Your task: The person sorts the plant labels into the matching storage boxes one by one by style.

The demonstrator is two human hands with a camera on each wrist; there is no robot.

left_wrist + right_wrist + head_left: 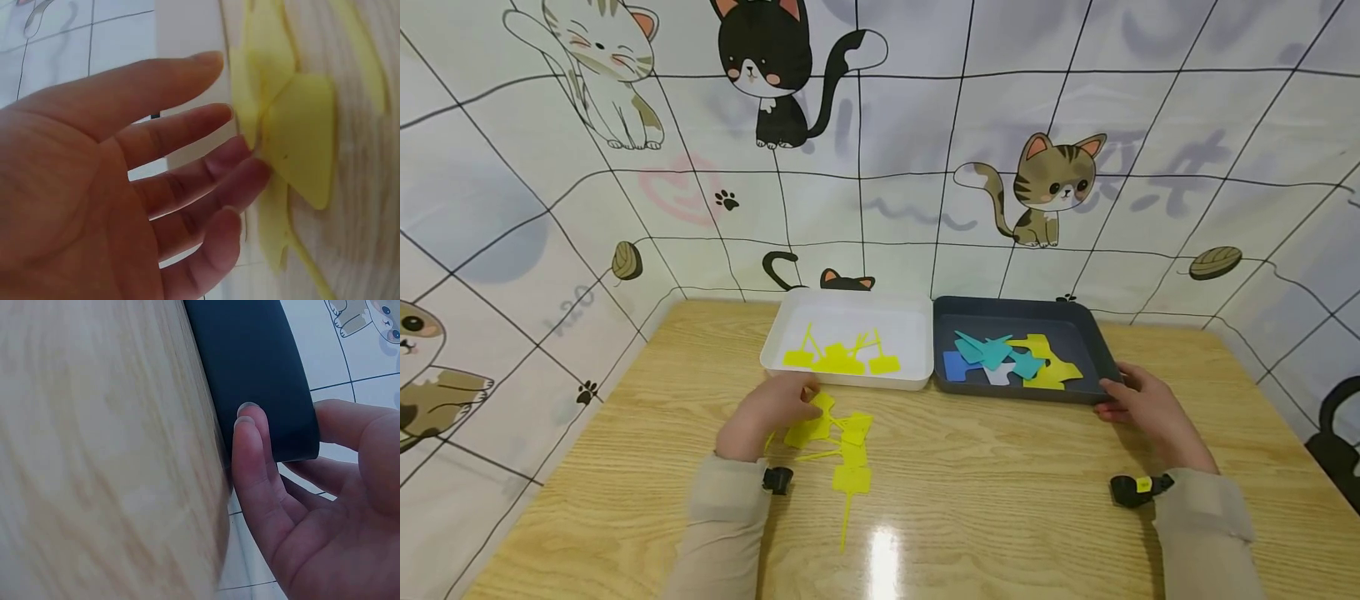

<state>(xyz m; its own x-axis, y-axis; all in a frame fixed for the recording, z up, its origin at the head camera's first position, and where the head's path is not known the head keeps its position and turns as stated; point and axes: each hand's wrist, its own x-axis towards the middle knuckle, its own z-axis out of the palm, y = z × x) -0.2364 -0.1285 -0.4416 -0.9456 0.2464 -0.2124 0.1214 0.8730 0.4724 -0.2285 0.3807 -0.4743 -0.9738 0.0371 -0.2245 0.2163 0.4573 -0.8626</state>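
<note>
My left hand [769, 415] is over the wooden table in front of the white tray, next to several flat yellow pieces [852, 479] with thin stems. In the left wrist view its thumb and fingers are apart, and the fingertips reach the edge of the yellow pieces [303, 137]; whether they press on them I cannot tell. At the dark tray [1022, 392], my right hand [1153, 417] holds the near right corner. The right wrist view has its fingers [251, 447] along the tray's outer wall [262, 369], the thumb at the rim.
Inside the white tray [850, 381] lie more yellow pieces [838, 360]. The dark tray, side by side with it, contains teal pieces [997, 353], a blue piece [957, 367], a pale piece and yellow pieces [1051, 371]. A cat-print cloth [895, 208] rises behind the table [985, 508].
</note>
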